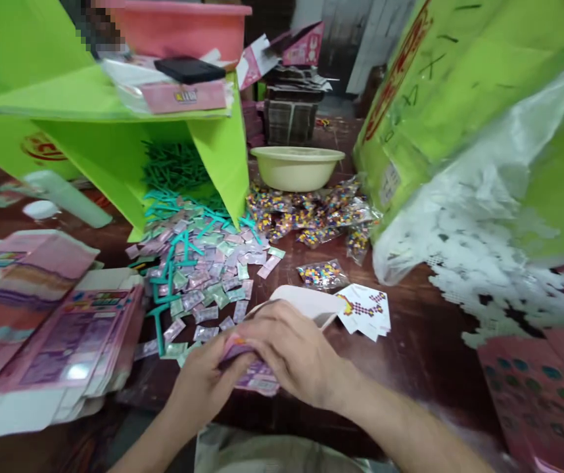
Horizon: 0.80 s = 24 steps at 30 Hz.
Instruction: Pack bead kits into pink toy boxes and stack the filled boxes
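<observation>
Pinching a small pink box [255, 374] between left hand [203, 384] and right hand [294, 358] at lower centre, the person is risking creasing its thin flap [306, 303] by squeezing hard.

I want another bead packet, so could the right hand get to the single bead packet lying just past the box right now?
Probably yes: the bead packet lies alone on bare table just beyond the right hand, nothing between them, though both hands are busy holding the pink box.

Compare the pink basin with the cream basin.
The pink basin sits high on the green cardboard; the cream basin rests low on the table. The pink one is cut off by the frame's top, while the cream one shows whole, its inside hidden. Both look like round plastic.
</observation>
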Motion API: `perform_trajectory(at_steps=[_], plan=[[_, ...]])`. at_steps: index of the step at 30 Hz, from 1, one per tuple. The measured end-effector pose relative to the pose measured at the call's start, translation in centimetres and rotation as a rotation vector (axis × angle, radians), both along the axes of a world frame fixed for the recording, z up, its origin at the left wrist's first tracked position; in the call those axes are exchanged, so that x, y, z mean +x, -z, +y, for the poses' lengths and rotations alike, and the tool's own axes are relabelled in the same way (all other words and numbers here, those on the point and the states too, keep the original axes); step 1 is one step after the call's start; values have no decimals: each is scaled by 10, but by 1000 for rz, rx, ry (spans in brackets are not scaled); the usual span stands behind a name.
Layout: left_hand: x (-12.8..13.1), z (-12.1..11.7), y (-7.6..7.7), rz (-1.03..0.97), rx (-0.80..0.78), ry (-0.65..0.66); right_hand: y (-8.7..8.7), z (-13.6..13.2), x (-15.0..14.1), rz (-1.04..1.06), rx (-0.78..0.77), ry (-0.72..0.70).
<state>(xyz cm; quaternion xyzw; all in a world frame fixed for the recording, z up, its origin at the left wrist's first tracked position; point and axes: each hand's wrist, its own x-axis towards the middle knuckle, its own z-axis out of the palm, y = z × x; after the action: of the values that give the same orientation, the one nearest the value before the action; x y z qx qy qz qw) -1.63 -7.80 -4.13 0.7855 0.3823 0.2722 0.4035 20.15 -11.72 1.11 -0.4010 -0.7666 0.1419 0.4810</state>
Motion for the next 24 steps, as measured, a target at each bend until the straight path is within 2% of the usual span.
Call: perform_trajectory(at_steps=[1, 3, 5, 6, 7, 9, 11, 13, 14, 18, 20, 21, 24], plan=[[11, -2, 3, -20, -128, 46, 2, -7, 9, -43, 28, 9], [27, -4, 11, -82, -363, 38, 13, -20, 30, -90, 89, 170], [39, -4, 24, -174, -544, -31, 36, -30, 52, -65, 19, 403], [42, -3, 32, -236, -605, -33, 50, -35, 62, -18, -84, 461], [46, -2, 41, -292, -647, -6, 64, -39, 70, 61, -224, 451], [49, 0, 57, -374, -686, 101, 87, -48, 83, 278, -517, 295], [51, 4, 68, -386, -714, 212, 101, -57, 92, 453, -693, 147], [53, 8, 71, -329, -705, 269, 104, -65, 99, 499, -741, 121], [54, 11, 70, -294, -651, 265, 103, -68, 102, 471, -721, 142], [65, 17, 59, -280, -369, 74, 97, -70, 106, 299, -497, 302], [70, 18, 54, -346, -386, -5, 94, -69, 104, 346, -429, 320], [72, 18, 52, -367, -412, -5, 93, -69, 102, 374, -418, 308], [76, 20, 45, -342, -449, 117, 84, -66, 101, 319, -460, 238]])
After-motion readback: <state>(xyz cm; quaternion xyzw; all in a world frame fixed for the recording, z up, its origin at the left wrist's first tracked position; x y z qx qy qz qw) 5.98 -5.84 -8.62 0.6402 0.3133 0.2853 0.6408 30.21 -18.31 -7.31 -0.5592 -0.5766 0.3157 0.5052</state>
